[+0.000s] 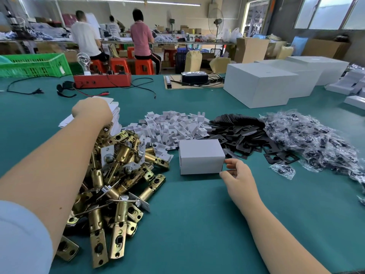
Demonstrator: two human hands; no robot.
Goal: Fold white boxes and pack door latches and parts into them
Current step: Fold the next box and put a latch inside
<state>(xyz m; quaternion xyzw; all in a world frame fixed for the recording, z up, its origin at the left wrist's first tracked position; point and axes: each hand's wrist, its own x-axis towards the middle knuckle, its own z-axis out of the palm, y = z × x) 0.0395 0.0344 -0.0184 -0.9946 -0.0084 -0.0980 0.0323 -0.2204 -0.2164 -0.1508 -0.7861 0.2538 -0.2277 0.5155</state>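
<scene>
1. On a green table (197, 224), a small folded white box (201, 158) stands closed near the middle, just in front of the heaps of parts.
2. The person's right hand (238, 176) rests at the box's near right corner, thumb and forefinger loosely parted, their tips touching or almost touching its edge; it does not grip the box.
3. The left hand (91, 110) reaches to the far left onto a stack of flat white box blanks (115, 113). Its fingers are hidden behind the wrist, so whether it pinches a blank cannot be told.
4. Under the left forearm lies a big heap of brass door latches (116, 175), stretching to the near left.
5. Beyond the box, from left to right, lie a pile of white plastic pieces (173, 127), a pile of black metal plates (243, 135), and clear bags of small black parts (312, 141).
6. Far right stand large white cartons (260, 84).
7. Far left sit a red tester box (102, 80) and a green crate (35, 65).
8. Across the room, three people (141, 39) sit on red stools at another bench, backs turned.
</scene>
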